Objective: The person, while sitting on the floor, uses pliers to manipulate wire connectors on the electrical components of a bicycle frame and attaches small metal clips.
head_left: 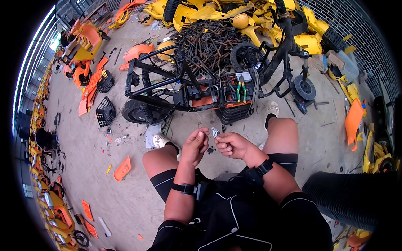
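Observation:
In front of my lap, my left hand (197, 145) is closed, thumb and fingertips pinched together. A thin pale wire (199, 117) hangs from the scooter frame down to those fingertips. My right hand (231, 144), also closed, grips a small crumpled silvery-white piece (215, 132) that sticks up from its fingertips; its exact kind is too small to tell. The two hands are close but apart. Just beyond them stands a stripped black scooter frame (155, 99). On its footboard lie green-and-yellow-handled pliers (241, 90) among other tools.
Behind the frame rises a heap of rusty metal parts (205, 50), with yellow body panels (188, 16) beyond. A black crate (105, 111) and an orange panel (122, 168) lie to the left. Stacked black ribbed parts (343, 196) stand close on my right.

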Demonstrator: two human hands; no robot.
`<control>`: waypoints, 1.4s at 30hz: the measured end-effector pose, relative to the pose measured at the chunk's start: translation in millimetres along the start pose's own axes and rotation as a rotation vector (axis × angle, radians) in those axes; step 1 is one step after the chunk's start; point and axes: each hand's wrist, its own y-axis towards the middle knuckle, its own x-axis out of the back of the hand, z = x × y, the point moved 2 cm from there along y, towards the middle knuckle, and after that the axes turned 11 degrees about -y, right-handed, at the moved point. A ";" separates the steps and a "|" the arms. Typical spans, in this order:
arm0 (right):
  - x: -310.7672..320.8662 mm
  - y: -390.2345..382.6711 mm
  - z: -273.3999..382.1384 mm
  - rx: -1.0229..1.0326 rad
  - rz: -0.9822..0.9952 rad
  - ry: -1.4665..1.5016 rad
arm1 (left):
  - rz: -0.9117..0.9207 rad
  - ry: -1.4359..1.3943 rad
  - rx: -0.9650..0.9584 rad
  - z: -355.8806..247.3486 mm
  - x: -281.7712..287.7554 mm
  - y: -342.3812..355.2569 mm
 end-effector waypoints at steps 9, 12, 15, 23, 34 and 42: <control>-3.5 6.5 -8.6 -0.058 0.084 -0.029 | -0.026 0.067 -0.147 -0.2 1.8 -4.4; -5.5 7.8 -10.3 -0.012 0.041 -0.077 | -0.075 0.049 -0.163 -0.2 4.7 -5.1; -7.0 7.0 -10.4 0.032 -0.002 -0.123 | -0.124 0.014 -0.183 0.6 9.5 -5.2; -13.6 4.2 -6.7 0.120 -0.135 -0.398 | -0.171 0.021 -0.234 -0.1 5.7 -5.1; -20.5 5.5 -1.5 0.325 -0.497 -1.095 | -0.332 -0.057 -0.222 -0.8 12.6 -0.2; -31.0 12.6 -8.0 0.463 -0.656 -1.733 | -0.417 -0.021 -0.180 1.1 36.8 -5.2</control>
